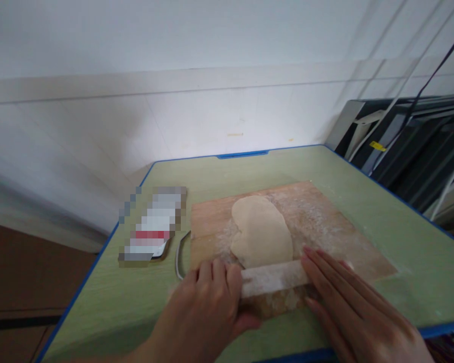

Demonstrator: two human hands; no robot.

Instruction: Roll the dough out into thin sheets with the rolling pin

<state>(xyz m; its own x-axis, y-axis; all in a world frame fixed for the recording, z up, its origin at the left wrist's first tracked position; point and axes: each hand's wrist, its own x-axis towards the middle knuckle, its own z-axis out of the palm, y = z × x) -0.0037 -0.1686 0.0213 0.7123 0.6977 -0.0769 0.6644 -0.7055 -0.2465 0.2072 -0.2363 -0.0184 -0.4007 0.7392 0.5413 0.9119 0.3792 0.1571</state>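
Observation:
A flattened, pale sheet of dough (263, 229) lies on a floured wooden board (212, 222). Across its near edge rests a flour-dusted rolling pin (274, 278). My left hand (208, 307) is closed round the pin's left end, its thumb below. On the pin's right end lies my right hand (348, 302), fingers stretched forward and pressed together over it. Both ends of the pin are hidden under the hands. Loose flour is scattered over the board around the dough.
The board sits on a light green table (113, 297) with a blue edge. A curved metal handle (178, 257) sticks out at the board's left. Farther left lies a pixelated flat object (157, 217). A white wall (196, 121) stands behind; dark panels (419, 146) lean at right.

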